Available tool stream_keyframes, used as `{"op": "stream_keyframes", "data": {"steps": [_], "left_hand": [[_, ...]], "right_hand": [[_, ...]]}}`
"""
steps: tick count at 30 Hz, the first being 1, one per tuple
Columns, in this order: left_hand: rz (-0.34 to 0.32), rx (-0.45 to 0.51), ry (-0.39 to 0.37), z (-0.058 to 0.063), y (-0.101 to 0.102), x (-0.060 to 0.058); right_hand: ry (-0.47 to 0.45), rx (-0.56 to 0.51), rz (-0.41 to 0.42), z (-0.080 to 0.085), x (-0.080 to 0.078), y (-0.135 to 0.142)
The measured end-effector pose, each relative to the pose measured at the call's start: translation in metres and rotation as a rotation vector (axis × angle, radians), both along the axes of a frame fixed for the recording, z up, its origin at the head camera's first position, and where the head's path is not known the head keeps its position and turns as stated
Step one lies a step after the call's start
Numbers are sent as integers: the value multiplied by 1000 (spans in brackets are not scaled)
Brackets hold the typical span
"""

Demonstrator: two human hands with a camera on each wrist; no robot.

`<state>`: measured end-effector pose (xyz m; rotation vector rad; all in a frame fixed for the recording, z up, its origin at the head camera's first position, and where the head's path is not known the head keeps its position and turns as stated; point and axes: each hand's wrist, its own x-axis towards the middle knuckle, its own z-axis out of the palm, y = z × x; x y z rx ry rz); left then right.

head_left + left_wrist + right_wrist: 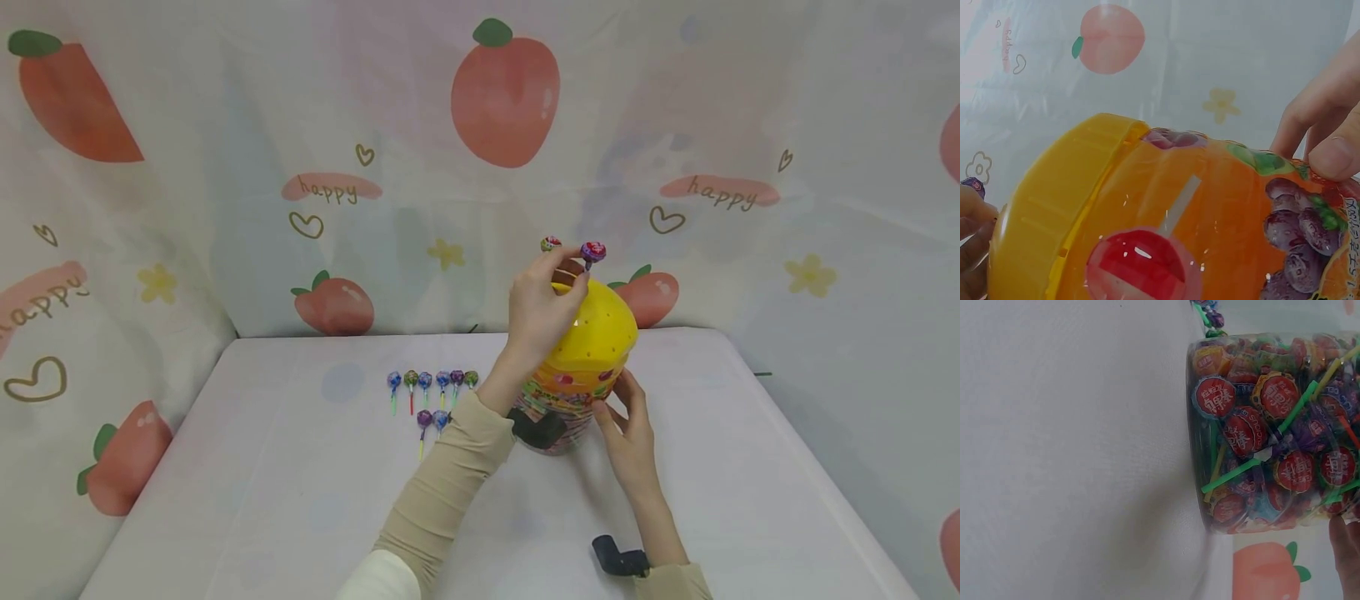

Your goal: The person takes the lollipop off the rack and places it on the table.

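Observation:
A clear lollipop jar (570,392) with a yellow lid (600,329) stands tilted at the table's right. My left hand (542,304) is over the lid and its brown top (567,271). Between thumb and finger it pinches a purple-red lollipop (592,252), head up. A green-red lollipop (551,243) shows just behind the same hand; whether it is held I cannot tell. My right hand (630,433) grips the jar's lower right side, thumb in front; in the left wrist view its thumb (1335,156) presses the fruit-printed label. Many wrapped lollipops (1294,469) fill the jar.
Left of the jar, several lollipops (425,382) lie in a row on the white table (262,467). A shorter row with a purple lollipop (424,418) lies nearer, partly hidden by my left sleeve. A fruit-printed cloth (405,108) hangs behind.

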<state>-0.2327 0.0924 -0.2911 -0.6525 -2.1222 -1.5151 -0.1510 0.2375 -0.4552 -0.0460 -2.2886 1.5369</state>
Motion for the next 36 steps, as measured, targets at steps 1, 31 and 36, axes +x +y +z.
{"op": "stream_keyframes", "data": {"steps": [1,31,36], "left_hand": [[-2,7,6,0,0,0],[-86,267,-18,-21,-38,26],[-67,294,-32,-33,-48,32]], "right_hand": [[1,-1,1,0,0,0],[-7,2,-3,-1,-1,-2],[-18,-4,-16,-2,-1,-1]]}}
